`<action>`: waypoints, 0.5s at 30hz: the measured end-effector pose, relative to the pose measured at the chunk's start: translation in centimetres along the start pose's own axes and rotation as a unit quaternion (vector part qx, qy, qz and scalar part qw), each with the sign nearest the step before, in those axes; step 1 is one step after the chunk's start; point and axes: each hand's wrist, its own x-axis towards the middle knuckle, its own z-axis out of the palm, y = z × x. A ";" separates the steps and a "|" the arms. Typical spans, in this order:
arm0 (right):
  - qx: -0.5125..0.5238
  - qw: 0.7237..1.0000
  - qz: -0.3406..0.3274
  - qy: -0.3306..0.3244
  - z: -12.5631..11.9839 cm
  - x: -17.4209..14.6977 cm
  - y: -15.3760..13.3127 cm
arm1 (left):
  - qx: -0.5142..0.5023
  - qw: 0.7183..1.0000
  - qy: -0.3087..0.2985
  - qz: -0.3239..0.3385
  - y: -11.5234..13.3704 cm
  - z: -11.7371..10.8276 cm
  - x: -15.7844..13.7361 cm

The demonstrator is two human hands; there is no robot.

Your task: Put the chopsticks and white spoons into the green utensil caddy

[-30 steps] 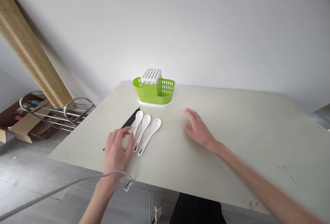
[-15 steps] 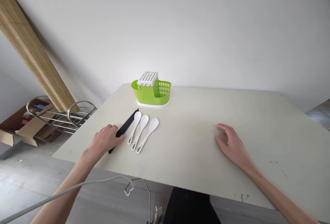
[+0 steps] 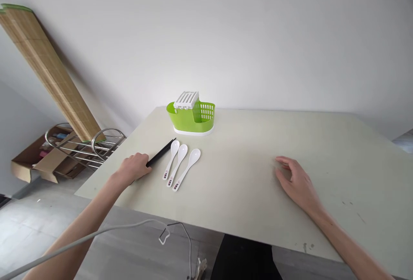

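My left hand [image 3: 134, 167] is closed around a bundle of black chopsticks [image 3: 161, 152], whose far ends point away toward the basket. Three white spoons [image 3: 178, 166] lie side by side just right of the chopsticks, bowls facing away from me. Behind them stands a green cutlery basket [image 3: 185, 119] with a slotted white cover [image 3: 186, 99] and a white base. Over on the right, my right hand [image 3: 297, 182] rests at the table with nothing in it, thumb and fingers apart.
The pale table [image 3: 245, 142] meets a white wall at the back. Left of it, a metal rack [image 3: 80, 149], a cardboard box [image 3: 45, 159] and a leaning bamboo mat [image 3: 54, 73] stand low. A grey cable [image 3: 106, 229] crosses in front of my left forearm.
My left hand has closed around the chopsticks and shifted them slightly. The view has moved a little, so everything sits slightly to the right. My right hand remains open.
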 end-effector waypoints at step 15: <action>0.010 1.000 0.014 -0.018 -0.1 0.0 -0.1 | -0.125 0.990 0.073 0.008 -2.2 4.7 -0.9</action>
